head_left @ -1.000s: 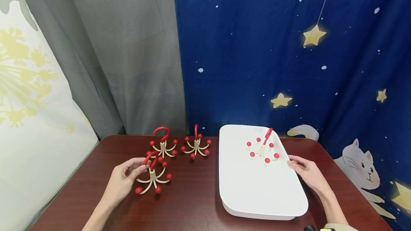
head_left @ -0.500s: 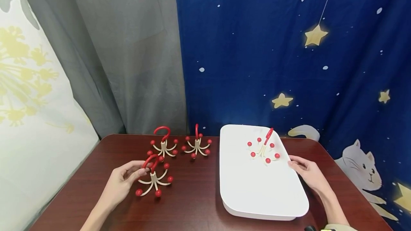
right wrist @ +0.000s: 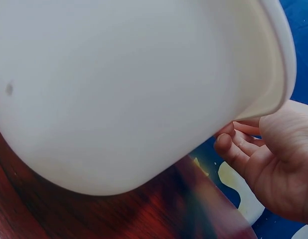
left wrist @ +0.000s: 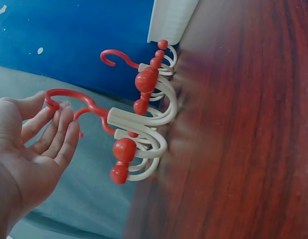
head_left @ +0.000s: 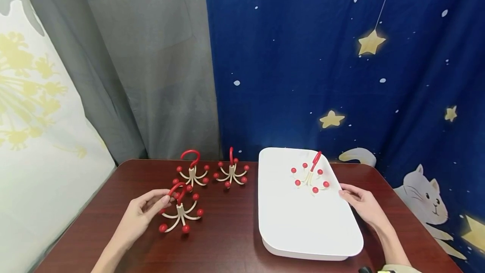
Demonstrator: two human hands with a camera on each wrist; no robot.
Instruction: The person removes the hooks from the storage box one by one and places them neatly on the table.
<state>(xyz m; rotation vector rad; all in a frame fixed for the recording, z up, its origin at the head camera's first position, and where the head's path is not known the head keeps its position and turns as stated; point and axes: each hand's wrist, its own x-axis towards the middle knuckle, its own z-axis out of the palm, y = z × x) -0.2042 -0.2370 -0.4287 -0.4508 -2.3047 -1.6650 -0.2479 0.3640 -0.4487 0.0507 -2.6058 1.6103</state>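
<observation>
My left hand [head_left: 141, 214] is at the red hook of the nearest hanger [head_left: 180, 213], its thumb and fingertips right beside the hook's end and loosely extended. This hanger stands upright on the table, with cream curved arms tipped by red balls. Two similar hangers stand behind it: one with a wide hook [head_left: 192, 176] and one further right [head_left: 232, 172]. On the right is a white plastic tray [head_left: 303, 226], with a fourth such hanger [head_left: 310, 177] in its far part. My right hand [head_left: 363, 207] pinches the tray's right rim; its curled fingers [right wrist: 226, 142] show under the edge.
The dark red-brown wooden table [head_left: 227, 239] carries everything. Behind it hang a grey curtain [head_left: 151, 75] and a blue star-patterned curtain [head_left: 288, 75]. A light patterned cloth [head_left: 45, 138] hangs at the left.
My left hand has drawn slightly left, and its fingertips have loosened from the hook. The nearest hanger sits a little lower in the view than a second ago. Right hand and tray have stayed put.
</observation>
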